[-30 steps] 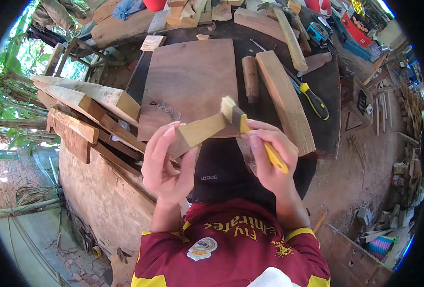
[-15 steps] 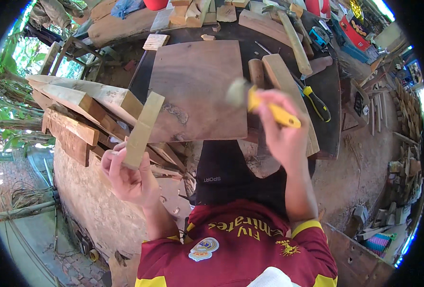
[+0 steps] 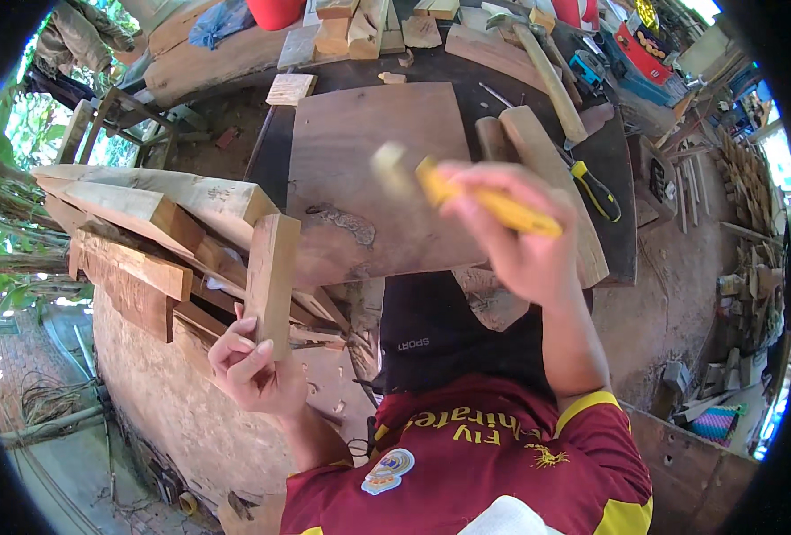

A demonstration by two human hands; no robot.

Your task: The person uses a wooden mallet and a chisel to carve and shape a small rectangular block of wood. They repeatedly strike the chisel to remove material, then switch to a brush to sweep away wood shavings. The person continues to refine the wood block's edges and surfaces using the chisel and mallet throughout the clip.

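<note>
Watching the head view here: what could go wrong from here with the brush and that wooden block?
The left hand holds the wooden block only near its lower end, so a knock could tip it out of that grip.

The brush in the right hand appears over the flat board; anything on its blurred bristles might drip there.

A sideways swing of the right hand might bump the thick wooden bar.
</note>
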